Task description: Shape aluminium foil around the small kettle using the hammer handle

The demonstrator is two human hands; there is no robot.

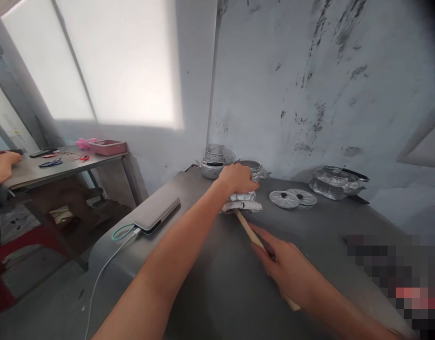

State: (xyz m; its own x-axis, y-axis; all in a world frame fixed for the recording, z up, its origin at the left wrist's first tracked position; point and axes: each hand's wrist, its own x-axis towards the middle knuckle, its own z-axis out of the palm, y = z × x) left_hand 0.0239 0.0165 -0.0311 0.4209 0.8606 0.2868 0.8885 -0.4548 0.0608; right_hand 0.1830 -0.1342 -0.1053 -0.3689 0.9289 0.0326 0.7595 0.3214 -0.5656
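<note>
My left hand (236, 178) is curled down over a silvery foil-wrapped object (243, 196), its fingertips mostly hidden behind the back of the hand. Along the front of that object lies a white, crumpled strip (243, 206). My right hand (279, 257) is closed around a flat wooden stick (248, 228). The stick's far end meets the underside of the white strip, and its near end sticks out below my palm. What exactly is under the foil I cannot make out.
Two round metal lids (284, 199) overlap on the grey table, with a foil-wrapped pan (336, 183) farther right. Metal pots (214, 160) stand near the wall. A power bank (157, 210) with a cable lies left. Another person's hand (4, 165) is over a side table holding a pink tray (108, 148).
</note>
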